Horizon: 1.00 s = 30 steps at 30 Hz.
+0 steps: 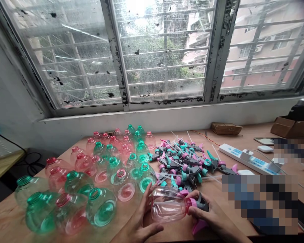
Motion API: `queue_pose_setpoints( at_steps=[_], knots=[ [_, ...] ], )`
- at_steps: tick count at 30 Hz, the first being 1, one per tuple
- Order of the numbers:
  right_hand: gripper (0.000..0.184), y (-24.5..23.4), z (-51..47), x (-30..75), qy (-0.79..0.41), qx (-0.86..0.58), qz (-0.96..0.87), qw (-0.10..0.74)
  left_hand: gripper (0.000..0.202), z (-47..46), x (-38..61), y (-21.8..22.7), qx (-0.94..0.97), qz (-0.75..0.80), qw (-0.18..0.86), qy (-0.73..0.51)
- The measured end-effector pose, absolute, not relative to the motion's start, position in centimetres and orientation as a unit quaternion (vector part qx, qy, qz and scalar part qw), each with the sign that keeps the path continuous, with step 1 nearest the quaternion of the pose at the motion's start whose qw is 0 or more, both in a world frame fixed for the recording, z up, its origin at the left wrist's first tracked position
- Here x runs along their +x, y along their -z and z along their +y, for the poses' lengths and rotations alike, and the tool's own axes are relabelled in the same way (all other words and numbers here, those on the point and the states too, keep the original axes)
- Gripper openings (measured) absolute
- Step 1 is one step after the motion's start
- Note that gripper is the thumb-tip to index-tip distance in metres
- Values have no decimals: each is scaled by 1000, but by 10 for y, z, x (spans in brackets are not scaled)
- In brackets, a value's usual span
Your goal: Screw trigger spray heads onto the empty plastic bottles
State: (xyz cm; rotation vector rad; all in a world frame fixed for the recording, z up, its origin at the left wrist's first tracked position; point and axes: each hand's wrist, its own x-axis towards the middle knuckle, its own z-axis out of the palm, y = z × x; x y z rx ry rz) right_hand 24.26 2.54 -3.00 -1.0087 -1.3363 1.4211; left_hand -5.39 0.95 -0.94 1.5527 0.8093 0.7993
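"Bottle (167, 204): where is it?"

"Between the two hands, at the near edge of the bench (5, 226). It's clear pink and lies on its side, base toward the left hand (145, 212), neck toward the right hand (212, 211)."

"What's on the neck?"

"A spray head (192, 201), with a pink collar and a grey body. The right hand grips it, thumb in front, fingers behind."

"And the left?"

"Open and cupped about the base, fingers at the far side, thumb spread apart below. I can't tell how firmly those fingers touch, if they do."

"What stands near that hand?"

"Rows of other bottles (101, 207), green and pink, upright with bare necks. They fill the left part of the bench and run back toward the window (164, 50)."

"And beyond the held one?"

"A heap (182, 162) of loose heads in pink, teal and grey, many with pale tubes sticking out. It lies just beside the bottles, on their right."

"Anything further right?"

"A white power strip (250, 158) with a plug in it. Behind that, a brown packet (226, 129) near the wall and an open carton (294, 126) at the far right."
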Motion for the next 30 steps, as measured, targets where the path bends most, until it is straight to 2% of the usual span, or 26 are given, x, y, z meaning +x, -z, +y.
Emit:
queue_pose_setpoints(
  at_steps=[4,10,14,17,24,30],
  knots=[
    [45,30,26,243,-578,-408,-539,457,93,10,-53,8,663,324,580,-344],
    [44,33,27,243,-583,-405,-536,457,94,13,-56,11,709,338,525,-326],
    [45,32,26,243,-585,-404,-535,456,102,11,-55,9,671,344,562,-339],
    [44,30,26,243,-587,-403,-535,455,99,10,-53,8,656,325,586,-346],
    [42,31,26,243,-577,-407,-540,457,90,12,-54,5,716,352,509,-323],
    [44,34,27,248,-563,-409,-562,448,98,10,-49,1,674,309,577,-342]
  ],
)
